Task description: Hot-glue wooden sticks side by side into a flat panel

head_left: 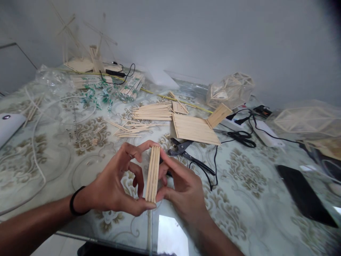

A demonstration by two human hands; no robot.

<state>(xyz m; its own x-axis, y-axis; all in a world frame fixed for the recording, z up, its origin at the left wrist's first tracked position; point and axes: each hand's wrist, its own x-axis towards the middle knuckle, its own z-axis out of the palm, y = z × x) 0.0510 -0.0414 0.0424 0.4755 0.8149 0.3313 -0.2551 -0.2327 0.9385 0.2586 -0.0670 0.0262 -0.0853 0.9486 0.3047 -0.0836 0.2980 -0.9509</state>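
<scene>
Both hands gripping a wooden-stick block above a patterned counter (234, 215). The left hand (114, 185), partly open in a C-shape, spans the wooden-stick block (152, 175) lengthwise, index finger at its upper end and thumb at its lower end; the remaining fingers curl inward behind the gap. The right hand (185, 186), likewise half open, presses the right side of the block, index finger near the top and thumb near the bottom. The block is held between the hands, tilted slightly, with several narrow strips visible side by side. A dark wristband (76, 202) encircles the left wrist. The counter's near edge runs below the hands; its floral surface shows to the left of the left hand and between the right hand and a black flat slab (306, 195) farther right. Just beyond the right hand lie black-handled pliers (198, 161); farther off are a stick panel (193, 128) and, to its right, black scissors (243, 138). Loose sticks (130, 129) lie beyond the left hand. Farther still, a stick packet (132, 86) bears green markings, too small to read.
</scene>
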